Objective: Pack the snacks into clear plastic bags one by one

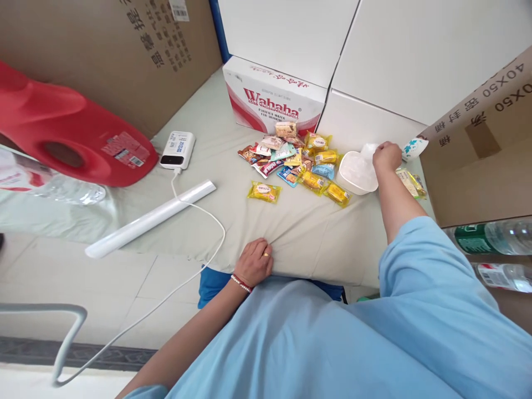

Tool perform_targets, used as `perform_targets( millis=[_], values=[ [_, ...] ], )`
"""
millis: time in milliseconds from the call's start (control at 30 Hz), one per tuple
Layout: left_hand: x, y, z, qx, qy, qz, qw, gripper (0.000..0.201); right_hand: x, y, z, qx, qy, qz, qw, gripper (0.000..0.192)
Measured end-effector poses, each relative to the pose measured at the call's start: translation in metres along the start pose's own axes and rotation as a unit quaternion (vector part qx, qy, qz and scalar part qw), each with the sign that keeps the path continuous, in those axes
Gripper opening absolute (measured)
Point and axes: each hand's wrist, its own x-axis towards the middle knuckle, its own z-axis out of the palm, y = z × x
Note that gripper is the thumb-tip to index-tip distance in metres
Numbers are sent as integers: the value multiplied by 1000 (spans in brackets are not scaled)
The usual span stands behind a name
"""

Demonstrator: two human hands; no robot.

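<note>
My left hand (254,260), with fingers curled, rests on the cloth at the near edge of the table; nothing shows in it. Over on the right, my right hand (387,156) is closed at the rim of a white plastic tub (353,180). A piece of white, see-through plastic (369,151) shows at its fingers, over the tub's far side; its exact kind is unclear. Left of the tub lies a heap of wrapped snacks (282,155), several in yellow wrappers. One yellow-wrapped snack (265,192) lies apart, nearer my left hand.
A Wahaha carton (274,100) stands behind the snacks. At left are a red jug (75,133), a white device (178,149) with a cable and a white roll (152,219). A patterned paper cup (414,148) and wrapped items (411,183) lie beyond my right hand, beside a cardboard box (477,166).
</note>
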Motion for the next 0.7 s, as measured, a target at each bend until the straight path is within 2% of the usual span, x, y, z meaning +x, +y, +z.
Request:
perform_targets(
  millis=[67,133,200,267,300,333,400,467,500,533,567,600,633,700],
  values=[
    [0,-1,0,-11,5,-1,1000,22,0,-5,-18,88,51,60,993,24],
    [0,-1,-3,-21,11,1,1000,20,-13,-11,-34,217,76,83,970,23],
    [4,0,-8,-68,15,-26,997,15,-47,-17,-42,318,51,92,942,19],
    [12,5,-16,-163,14,-113,980,12,-105,-25,-43,358,-18,91,929,16],
    [18,9,-20,-228,7,-174,958,12,-141,-29,-41,381,-61,81,919,16],
    [25,14,-23,-301,-7,-236,924,15,-179,-34,-40,434,-135,68,888,18],
    [42,27,-28,-450,-55,-330,828,35,-255,-44,-37,491,-266,38,829,22],
    [59,41,-29,-561,-118,-370,731,59,-316,-52,-38,494,-343,4,799,22],
    [65,46,-28,-584,-139,-384,701,63,-335,-55,-39,492,-374,-18,786,23],
    [69,50,-27,-589,-150,-398,687,62,-347,-55,-40,485,-396,-38,779,24],
    [72,51,-25,-581,-151,-411,687,58,-349,-52,-42,471,-399,-56,785,26],
    [72,50,-24,-563,-146,-421,696,53,-343,-46,-44,448,-382,-71,805,27],
    [70,47,-24,-540,-139,-425,713,50,-330,-37,-46,414,-344,-80,839,29],
    [63,35,-25,-478,-127,-417,763,46,-290,-10,-51,302,-207,-77,927,31]
  ],
)
